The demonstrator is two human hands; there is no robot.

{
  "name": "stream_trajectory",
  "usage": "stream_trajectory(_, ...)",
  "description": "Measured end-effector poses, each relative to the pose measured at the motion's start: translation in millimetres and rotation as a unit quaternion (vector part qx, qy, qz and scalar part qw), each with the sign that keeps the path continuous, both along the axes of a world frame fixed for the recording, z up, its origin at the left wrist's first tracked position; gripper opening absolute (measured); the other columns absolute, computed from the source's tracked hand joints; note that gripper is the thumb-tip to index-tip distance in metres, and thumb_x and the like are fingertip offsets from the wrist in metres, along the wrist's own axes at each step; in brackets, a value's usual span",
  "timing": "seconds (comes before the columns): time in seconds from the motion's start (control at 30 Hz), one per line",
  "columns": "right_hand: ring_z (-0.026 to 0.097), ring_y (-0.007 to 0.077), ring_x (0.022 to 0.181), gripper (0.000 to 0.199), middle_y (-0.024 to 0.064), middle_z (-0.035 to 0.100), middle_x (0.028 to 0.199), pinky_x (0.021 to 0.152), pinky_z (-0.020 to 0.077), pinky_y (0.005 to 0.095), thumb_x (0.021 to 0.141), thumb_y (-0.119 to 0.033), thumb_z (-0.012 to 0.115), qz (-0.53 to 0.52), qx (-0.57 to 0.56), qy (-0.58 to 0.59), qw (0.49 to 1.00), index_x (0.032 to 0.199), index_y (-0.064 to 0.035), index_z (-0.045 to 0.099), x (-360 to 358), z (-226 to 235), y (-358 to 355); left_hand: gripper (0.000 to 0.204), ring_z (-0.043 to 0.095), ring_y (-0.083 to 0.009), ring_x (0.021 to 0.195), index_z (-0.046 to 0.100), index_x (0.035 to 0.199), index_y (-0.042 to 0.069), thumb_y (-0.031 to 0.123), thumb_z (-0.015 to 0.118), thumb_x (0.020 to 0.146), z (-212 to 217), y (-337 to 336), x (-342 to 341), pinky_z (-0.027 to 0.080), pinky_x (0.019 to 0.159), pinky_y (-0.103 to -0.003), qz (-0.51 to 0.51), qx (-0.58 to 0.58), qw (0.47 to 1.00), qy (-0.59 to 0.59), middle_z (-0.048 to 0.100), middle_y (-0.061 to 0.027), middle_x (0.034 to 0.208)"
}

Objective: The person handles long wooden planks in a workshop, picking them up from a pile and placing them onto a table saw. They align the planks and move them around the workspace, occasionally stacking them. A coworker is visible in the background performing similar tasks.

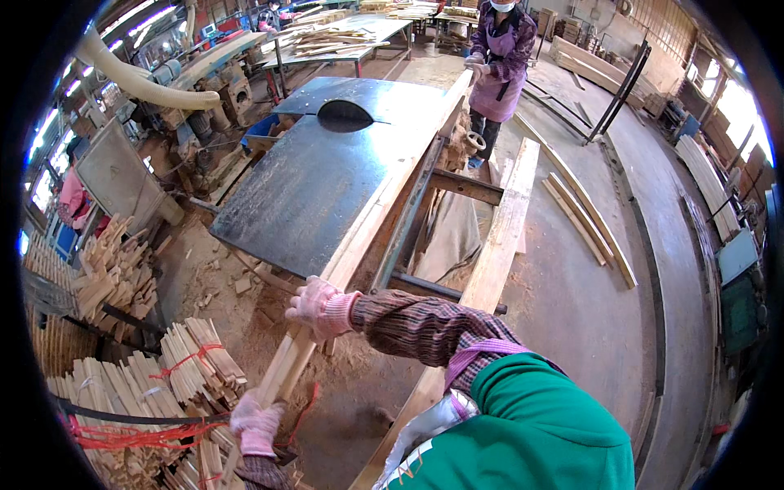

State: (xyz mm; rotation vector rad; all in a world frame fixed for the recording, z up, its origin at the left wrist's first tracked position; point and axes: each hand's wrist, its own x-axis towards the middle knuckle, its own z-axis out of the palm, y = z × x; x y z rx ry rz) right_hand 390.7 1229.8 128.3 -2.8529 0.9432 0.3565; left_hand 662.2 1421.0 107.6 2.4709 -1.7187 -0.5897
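1. Saw table (286,196), dark metal and dusted with shavings, is the landmark; a dark half-round disc (345,116) shows on its top, toward the far side.
2. Long pale timber (382,204) lies along the table's right edge and juts past its near corner; I cannot tell whether it is one piece or several.
3. Right hand (321,309), in a pink glove, grasps the timber just beyond that corner, fingers curled over it.
4. Left hand (256,423), also gloved in pink, grips the timber farther out from the table, nearer the wearer.
5. Co-worker (505,61) in a purple apron and mask stands past the table's far right corner, gloved hands at the timber's far end; how firmly they hold, I cannot tell.
6. Plank (506,229) lies across a metal frame right of the table.
7. Wooden strips (576,219) lie on the floor farther right.
8. Stacked sticks (200,351), some tied with red cord (151,433), fill the area left of the table's near end.
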Motion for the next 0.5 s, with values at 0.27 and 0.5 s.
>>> stream_trajectory(0.27, 0.068, 0.0249, 0.117, 0.057, 0.0029, 0.071, 0.118, 0.100, 0.0496, 0.0452, 0.079, -0.051, 0.085, 0.053, 0.012, -0.032, 0.998, 0.123, -0.0192, 0.068, -35.9, -14.5, 39.0, 0.057, 0.077, -0.0337, 0.094, 0.078, 0.117, 0.013, 0.033, 0.099, 0.068, -9.6, 73.0, -47.7, 0.060, 0.087, -0.044, 0.043, 0.014, 0.998, 0.032, 0.081, -0.0126, 0.101)
stream_trajectory(0.5, 0.066, 0.0226, 0.119, 0.063, 0.0003, 0.070, 0.115, 0.101, 0.0489, 0.0427, 0.078, -0.050, 0.086, 0.057, 0.006, -0.037, 0.998, 0.128, -0.0179, 0.065, -33.0, -13.7, 44.6, 0.069, 0.077, -0.0369, 0.102, 0.076, 0.126, 0.014, 0.036, 0.101, 0.065, -36.2, 76.6, -22.5, 0.059, 0.096, -0.046, 0.046, 0.011, 0.998, 0.042, 0.080, -0.0130, 0.107)
